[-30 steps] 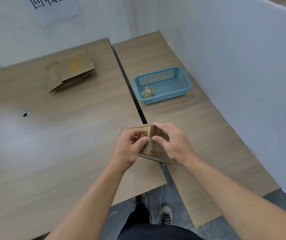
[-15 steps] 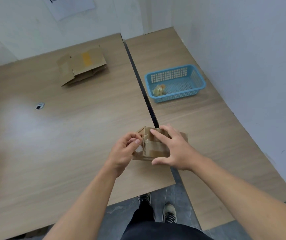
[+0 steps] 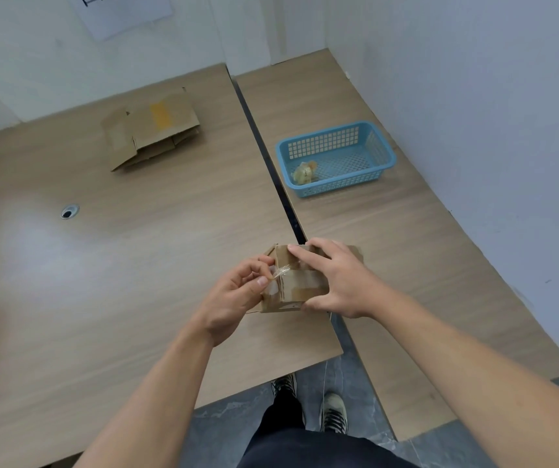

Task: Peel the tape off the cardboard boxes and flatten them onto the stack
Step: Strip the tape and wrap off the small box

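Note:
A small brown cardboard box (image 3: 300, 287) sits near the front edge of the table, over the gap between two tabletops. My right hand (image 3: 337, 278) grips it from the right, index finger stretched across its top and thumb against its near side. My left hand (image 3: 237, 297) pinches a strip of clear tape (image 3: 283, 271) that lifts off the box's top left edge. More tape patches remain on the box's front face. A stack of flattened cardboard (image 3: 151, 131) lies at the far side of the left tabletop.
A blue plastic basket (image 3: 381, 153) holding a crumpled wad of tape (image 3: 303, 172) stands on the right tabletop near the white wall. A dark gap (image 3: 271, 170) separates the two tabletops. A cable grommet (image 3: 68, 212) is set into the left top. My shoes show below.
The box has been turned and set lower on the table. My left hand has pulled a tape end free from its top edge. My right hand shifted to hold the box from the right.

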